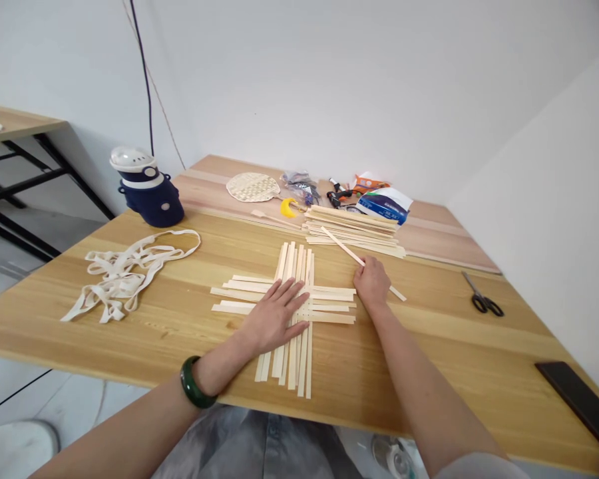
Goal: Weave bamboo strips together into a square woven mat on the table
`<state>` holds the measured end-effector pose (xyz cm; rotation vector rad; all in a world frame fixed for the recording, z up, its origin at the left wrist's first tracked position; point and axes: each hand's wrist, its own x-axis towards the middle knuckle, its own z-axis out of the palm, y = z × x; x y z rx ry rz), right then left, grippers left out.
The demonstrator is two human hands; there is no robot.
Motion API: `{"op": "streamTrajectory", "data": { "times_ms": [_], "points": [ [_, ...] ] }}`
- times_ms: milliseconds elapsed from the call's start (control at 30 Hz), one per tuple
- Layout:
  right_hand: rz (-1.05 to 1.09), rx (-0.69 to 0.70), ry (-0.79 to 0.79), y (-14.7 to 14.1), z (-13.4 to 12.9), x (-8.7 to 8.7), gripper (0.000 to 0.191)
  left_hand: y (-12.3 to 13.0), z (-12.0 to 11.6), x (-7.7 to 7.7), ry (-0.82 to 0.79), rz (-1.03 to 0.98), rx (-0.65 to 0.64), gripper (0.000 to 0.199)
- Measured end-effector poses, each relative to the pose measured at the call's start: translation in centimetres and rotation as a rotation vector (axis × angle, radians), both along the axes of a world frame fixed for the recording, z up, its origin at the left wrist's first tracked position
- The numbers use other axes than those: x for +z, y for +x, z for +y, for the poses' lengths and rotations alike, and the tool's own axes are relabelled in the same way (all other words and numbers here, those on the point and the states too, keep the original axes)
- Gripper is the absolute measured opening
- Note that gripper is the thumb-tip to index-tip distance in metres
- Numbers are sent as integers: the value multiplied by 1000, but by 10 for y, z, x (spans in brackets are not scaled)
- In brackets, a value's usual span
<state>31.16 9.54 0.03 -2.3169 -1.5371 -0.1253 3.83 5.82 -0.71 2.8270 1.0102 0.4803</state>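
Wooden table (pixel 429 332), crossed strips (pixel 292 266): light, stiff, best pinched at ends; left hand (pixel 274 316) wide on them, right hand (pixel 372 283) narrow on loose strip (pixel 342 246).

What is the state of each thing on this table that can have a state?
Left hand: open, flat on the crossed strips.
Right hand: on the loose strip.
Crossed strips: laid in a cross, ends free.
Loose strip: slanted, one end over the stack.
Stacked strips: piled flat.
Scissors: closed.
White fabric strap: tangled in loops.
Woven fan: lying flat.
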Motion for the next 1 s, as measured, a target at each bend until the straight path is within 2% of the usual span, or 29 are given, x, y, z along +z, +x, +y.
{"op": "streamTrajectory", "data": {
  "times_ms": [633,1000],
  "points": [
    [-30,24,-7,0,2,-1,32,0,0,1,-26,-1,5,58],
    [-43,-24,-38,-4,4,1,32,-1,3,-4,-44,-17,-10,58]
  ]
}}
